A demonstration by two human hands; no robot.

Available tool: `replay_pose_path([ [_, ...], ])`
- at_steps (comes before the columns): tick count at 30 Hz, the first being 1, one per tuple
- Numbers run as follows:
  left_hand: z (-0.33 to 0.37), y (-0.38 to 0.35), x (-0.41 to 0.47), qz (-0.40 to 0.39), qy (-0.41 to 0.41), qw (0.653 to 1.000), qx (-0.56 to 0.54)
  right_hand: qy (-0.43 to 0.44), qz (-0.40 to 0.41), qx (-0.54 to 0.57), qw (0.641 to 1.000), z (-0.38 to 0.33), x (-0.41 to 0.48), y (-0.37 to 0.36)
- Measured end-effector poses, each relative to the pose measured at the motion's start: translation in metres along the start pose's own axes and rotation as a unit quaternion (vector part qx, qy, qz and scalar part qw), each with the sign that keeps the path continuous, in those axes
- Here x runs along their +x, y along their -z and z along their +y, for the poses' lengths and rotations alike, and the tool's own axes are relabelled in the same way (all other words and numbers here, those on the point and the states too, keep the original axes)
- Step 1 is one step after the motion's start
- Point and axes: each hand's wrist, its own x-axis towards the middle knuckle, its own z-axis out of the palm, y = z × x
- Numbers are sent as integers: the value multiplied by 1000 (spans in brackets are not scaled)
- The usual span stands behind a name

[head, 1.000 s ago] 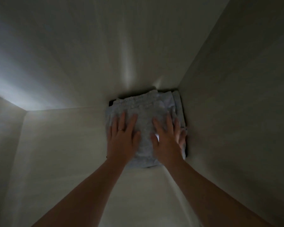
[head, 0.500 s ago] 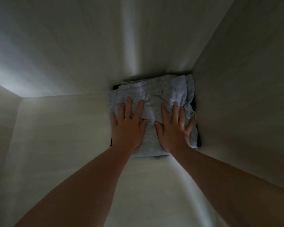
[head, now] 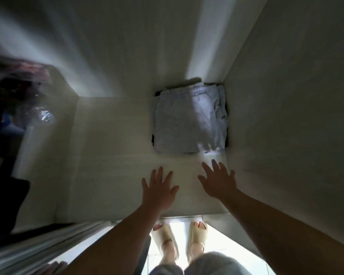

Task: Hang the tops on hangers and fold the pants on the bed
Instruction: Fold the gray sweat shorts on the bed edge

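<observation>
Folded light grey pants [head: 189, 120] lie in the back right corner of a pale wardrobe shelf [head: 111, 155], on top of a dark folded garment whose edge shows at the left. My left hand [head: 159, 190] hovers over the shelf in front of the pants with fingers spread and straight, holding nothing. My right hand [head: 218, 180] is beside it, also spread flat and empty, just short of the pants' front edge. Neither hand touches the pants.
The shelf's right wall [head: 286, 116] stands close beside the pants. At the far left hang blurred clothes [head: 18, 92] in a neighbouring section. A sliding door track [head: 48, 245] runs along the bottom left. My feet in pale slippers [head: 179, 239] stand on a bright floor below.
Both hands have lifted off the folded pants and drawn back toward me. The view has pulled away from the shelf, revealing the floor and my feet.
</observation>
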Motion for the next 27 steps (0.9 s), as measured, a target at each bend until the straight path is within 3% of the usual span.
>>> replay_pose_path([
  [3, -7, -19, -50, -4, 24, 1000, 1, 16, -22, -1, 1000, -2, -54, -16],
  [9, -13, -33, -122, 69, 29, 997, -19, 70, 1, 17, 997, -6, -125, -32],
  [14, -12, -30, -176, 147, 9, 988, -49, 168, 40, 27, 985, 4, -171, -20],
  [19, 1, -47, -240, 234, 35, 967, -95, 288, 50, 72, 953, 18, -216, -19],
  [27, 33, -129, -360, 307, 117, 914, -237, 455, 18, 152, 877, 28, -286, -52],
])
